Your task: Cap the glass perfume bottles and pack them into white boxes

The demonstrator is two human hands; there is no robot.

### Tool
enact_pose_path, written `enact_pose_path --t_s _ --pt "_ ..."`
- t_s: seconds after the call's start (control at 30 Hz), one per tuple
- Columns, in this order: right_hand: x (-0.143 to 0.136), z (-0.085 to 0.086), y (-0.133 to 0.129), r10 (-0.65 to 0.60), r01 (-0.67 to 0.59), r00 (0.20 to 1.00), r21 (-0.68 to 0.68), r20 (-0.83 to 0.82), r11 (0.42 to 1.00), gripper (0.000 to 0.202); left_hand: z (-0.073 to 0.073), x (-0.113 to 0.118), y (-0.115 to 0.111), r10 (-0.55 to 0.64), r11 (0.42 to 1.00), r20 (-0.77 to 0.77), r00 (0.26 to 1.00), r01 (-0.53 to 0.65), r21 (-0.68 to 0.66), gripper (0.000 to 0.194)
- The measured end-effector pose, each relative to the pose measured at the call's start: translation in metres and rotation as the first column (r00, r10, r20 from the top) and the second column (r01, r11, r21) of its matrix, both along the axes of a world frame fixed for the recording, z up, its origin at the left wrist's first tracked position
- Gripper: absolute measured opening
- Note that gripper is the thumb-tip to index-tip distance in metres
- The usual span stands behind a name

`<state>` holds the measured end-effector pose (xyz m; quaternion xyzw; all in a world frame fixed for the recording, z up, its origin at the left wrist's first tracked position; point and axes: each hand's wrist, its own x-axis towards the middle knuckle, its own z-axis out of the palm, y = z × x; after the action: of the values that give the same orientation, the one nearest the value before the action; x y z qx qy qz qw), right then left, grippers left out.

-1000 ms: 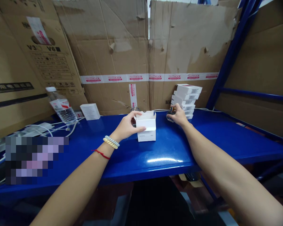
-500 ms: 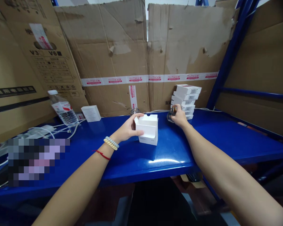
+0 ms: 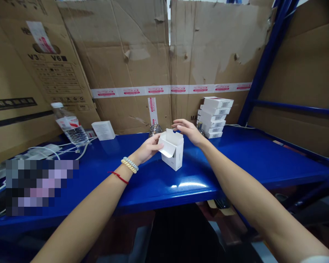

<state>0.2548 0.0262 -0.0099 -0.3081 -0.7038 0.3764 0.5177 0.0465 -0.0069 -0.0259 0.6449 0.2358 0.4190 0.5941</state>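
Note:
A white box [image 3: 177, 158] stands on the blue table with its top flaps raised. My left hand [image 3: 148, 149] pinches the box's front flap between thumb and fingers. Just behind and right of the open top is my right hand [image 3: 188, 130], its fingers stretched out and nothing held in them. A small dark item [image 3: 200, 128] stands behind my right hand, beside a stack of white boxes [image 3: 216, 117]. Behind my left hand sits a shiny, ribbed item [image 3: 155, 129], partly covered by the hand and box.
On the left stand a water bottle [image 3: 71, 126] and another white box [image 3: 103, 130]. White cables [image 3: 44, 151] and a pixelated patch lie at the left of the blue table [image 3: 252, 155]. Cardboard [image 3: 131, 65] walls the back; a blue post [image 3: 265, 62] rises at right.
My right hand let go of the dark item by the stack and moved left to the open box. The held box has turned, and its front flap is tilted further out.

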Motion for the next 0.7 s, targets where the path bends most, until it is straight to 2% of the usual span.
enact_pose_path --t_s 0.07,0.13,0.2,0.27,0.37,0.47,0.53,0.6,0.7 --pt "-0.012 -0.002 -0.005 0.215 -0.222 0.974 -0.125 -0.066 0.967 0.044 -0.002 0.002 0.003 0.013 1.000 -0.033 0.999 -0.013 0.007 0.056" --pt "-0.019 -0.003 -0.009 0.341 -0.358 0.933 -0.197 -0.115 0.913 0.044 -0.005 0.004 0.005 0.081 0.995 -0.073 0.994 -0.076 0.065 0.049" --pt "-0.021 -0.003 -0.011 0.384 -0.405 0.914 -0.225 -0.133 0.886 0.042 -0.006 0.005 0.007 0.192 0.971 -0.095 0.977 -0.175 0.165 0.041" --pt "-0.019 0.000 -0.013 0.384 -0.404 0.915 -0.230 -0.127 0.886 0.040 -0.005 0.007 0.006 0.326 0.918 -0.102 0.940 -0.289 0.272 0.036" --pt "-0.014 0.005 -0.016 0.339 -0.342 0.939 -0.206 -0.053 0.917 0.039 -0.001 0.007 0.001 0.519 0.795 -0.066 0.852 -0.453 0.404 0.032" --pt "-0.011 0.009 -0.018 0.189 -0.179 0.977 -0.109 0.097 0.978 0.036 0.005 0.004 -0.007 0.579 0.707 0.020 0.815 -0.514 0.486 0.026" --pt "-0.012 0.009 -0.019 0.050 -0.048 0.985 -0.015 0.164 0.999 0.035 0.008 0.003 -0.013 0.533 0.704 0.008 0.846 -0.448 0.550 0.023" --pt "-0.014 0.009 -0.021 -0.079 0.063 0.979 0.093 0.187 0.994 0.036 0.008 0.003 -0.017 0.486 0.703 -0.070 0.871 -0.342 0.623 0.027" --pt "-0.019 0.009 -0.024 -0.206 0.168 0.967 0.233 0.148 0.958 0.040 0.004 0.006 -0.019 0.520 0.656 -0.140 0.842 -0.289 0.697 0.049"
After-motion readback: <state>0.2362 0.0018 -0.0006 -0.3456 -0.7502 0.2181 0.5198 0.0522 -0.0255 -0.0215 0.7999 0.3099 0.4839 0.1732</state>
